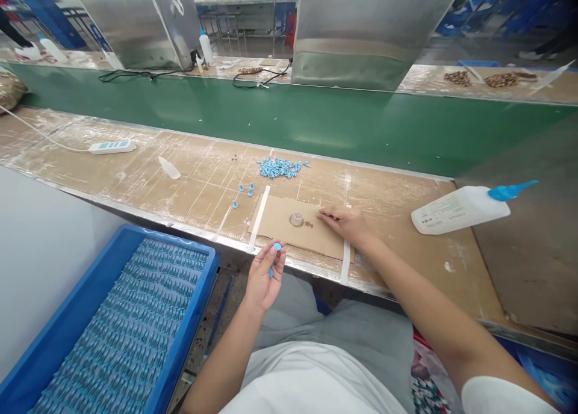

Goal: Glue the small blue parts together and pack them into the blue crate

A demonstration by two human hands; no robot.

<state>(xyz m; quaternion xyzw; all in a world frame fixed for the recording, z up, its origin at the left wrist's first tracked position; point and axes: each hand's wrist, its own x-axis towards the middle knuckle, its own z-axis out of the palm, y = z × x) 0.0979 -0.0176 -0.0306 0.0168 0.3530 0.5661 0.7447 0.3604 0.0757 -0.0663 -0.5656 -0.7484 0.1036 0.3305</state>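
My left hand [264, 281] is closed around a small blue plastic piece [277, 246] with a round flat top, held up at the table's front edge. My right hand [350, 224] rests over the right part of a taped cardboard sheet [275, 221], fingertips pinched; anything between them is too small to make out. Left of those fingers, a small round cap or dish [297, 219] sits on a dark wet-looking spot, with several brown spots beside it. Several loose blue pieces [241, 188] stand left of the cardboard, and a pile of blue pieces [280, 168] lies behind it.
A white squeeze bottle [460, 209] with a blue nozzle lies at the right. Further left are a white nozzle-shaped piece [169, 168] and a power strip [112, 147]. Below left stands a blue tray [211, 263] with rows of blue pieces. A green belt [271, 110] runs behind.
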